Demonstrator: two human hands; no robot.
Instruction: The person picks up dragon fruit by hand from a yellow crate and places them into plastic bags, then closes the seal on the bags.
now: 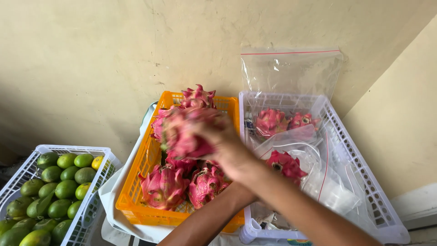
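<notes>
Right hand (pixel 223 141) grip closed on dragon fruit (pixel 184 132), orange crate (pixel 132 191), cream plaster wall (pixel 91 54)

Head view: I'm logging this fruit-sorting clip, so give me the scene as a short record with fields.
right hand: grips a blurred dragon fruit above the orange crate
left hand: hidden behind the right forearm; only its forearm shows
orange crate: holds several more dragon fruits
white crate: clear bags, some with dragon fruit inside
left basket: green citrus fruits, one yellow
backdrop: cream wall
</notes>
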